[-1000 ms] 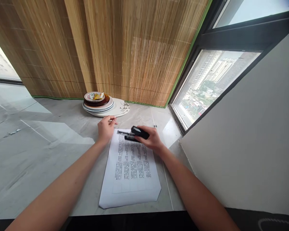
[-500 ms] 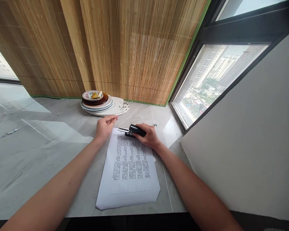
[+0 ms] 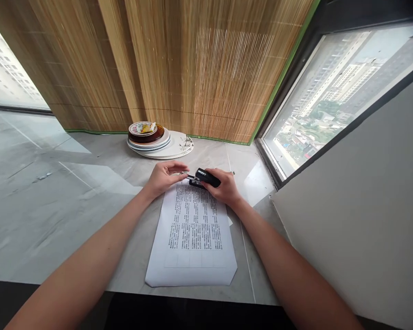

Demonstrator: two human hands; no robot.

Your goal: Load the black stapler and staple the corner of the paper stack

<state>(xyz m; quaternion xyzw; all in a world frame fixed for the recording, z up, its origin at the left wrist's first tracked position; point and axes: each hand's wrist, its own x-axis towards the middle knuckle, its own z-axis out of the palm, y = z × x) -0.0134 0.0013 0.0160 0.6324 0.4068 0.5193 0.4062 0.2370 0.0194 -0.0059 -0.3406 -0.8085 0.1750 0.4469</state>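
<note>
A stack of printed white sheets [image 3: 193,231] lies on the grey marble counter [image 3: 72,201] in front of me. My right hand [image 3: 223,188] grips a black stapler [image 3: 205,177] at the far edge of the sheets. The stapler's metal tip points left towards my left hand [image 3: 165,176]. That hand rests at the top left corner of the sheets, fingers curled near the stapler's tip; whether they touch it is unclear.
A pile of plates [image 3: 156,140] with a small patterned dish on top stands beyond the paper, against a bamboo blind [image 3: 179,64]. A window [image 3: 333,87] and a grey wall [image 3: 365,206] close in the right side. The counter's front edge is near me.
My left hand has shifted right, closer to the stapler's tip. My right hand has carried the stapler to the sheets' far edge. The camera has tilted, so everything sits a little higher and to the right.
</note>
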